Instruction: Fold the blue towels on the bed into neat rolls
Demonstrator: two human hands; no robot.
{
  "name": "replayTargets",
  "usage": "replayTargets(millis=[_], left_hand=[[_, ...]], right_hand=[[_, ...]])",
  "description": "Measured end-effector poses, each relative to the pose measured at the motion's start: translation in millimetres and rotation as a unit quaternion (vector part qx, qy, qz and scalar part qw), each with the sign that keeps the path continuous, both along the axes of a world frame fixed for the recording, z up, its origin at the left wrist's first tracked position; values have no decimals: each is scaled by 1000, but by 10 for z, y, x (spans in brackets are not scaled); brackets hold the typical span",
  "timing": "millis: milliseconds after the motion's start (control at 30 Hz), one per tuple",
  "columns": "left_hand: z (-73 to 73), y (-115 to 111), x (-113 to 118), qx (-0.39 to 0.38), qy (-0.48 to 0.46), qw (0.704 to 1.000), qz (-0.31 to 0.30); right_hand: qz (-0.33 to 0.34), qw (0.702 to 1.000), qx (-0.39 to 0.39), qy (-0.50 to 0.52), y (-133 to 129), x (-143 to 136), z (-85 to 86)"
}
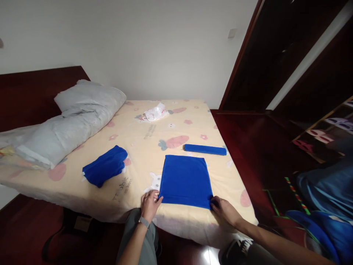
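A blue cloth (186,180), folded into a near square, lies flat on the bed near its front edge, with a narrow fold along its near side. My left hand (151,202) pinches the cloth's near left corner. At the near right corner, my right hand (222,208) has its fingers closed on the fabric. Beyond the square lies a tightly rolled blue cloth (205,149). To the left rests a crumpled blue cloth (106,165) with a small white tag.
The bed (138,147) has a patterned yellow sheet. A white plastic bag (156,112) sits toward the back, and a grey quilt (79,117) is heaped at left. At right stands a shoe rack (321,136).
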State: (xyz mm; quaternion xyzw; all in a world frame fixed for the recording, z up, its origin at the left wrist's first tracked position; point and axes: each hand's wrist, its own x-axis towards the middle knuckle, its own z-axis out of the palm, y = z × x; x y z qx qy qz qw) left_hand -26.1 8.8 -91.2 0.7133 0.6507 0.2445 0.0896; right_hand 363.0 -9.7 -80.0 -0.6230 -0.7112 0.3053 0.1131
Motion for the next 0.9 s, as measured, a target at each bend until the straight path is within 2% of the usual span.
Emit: replayTargets(millis=[100,233,400,467,533,633,733,833,900], left_hand=[[58,-22,31,41,43,998,-7],[100,-106,129,122,95,987,-44],[45,-306,441,189,133,948,-221],[45,-356,558,173,159,930,-285],[65,-359,620,142,178,920,-319],[87,-289,598,104,173,929,-310],[72,-182,484,74,130,961,-231],[71,-82,337,43,61,986,-151],[103,-29,238,22,11,990,-141]], right_hand=[[5,999,40,-27,-25,-6,48],[39,982,158,-92,-65,-93,195],[185,959,197,-80,-183,-443,346],[237,950,189,-80,-246,-615,331],[268,943,178,-89,-288,-751,284],[259,945,172,-101,-274,-837,224],[187,963,166,-97,-165,-777,221],[105,985,114,-82,-21,-621,233],[104,991,61,-50,54,-494,225]])
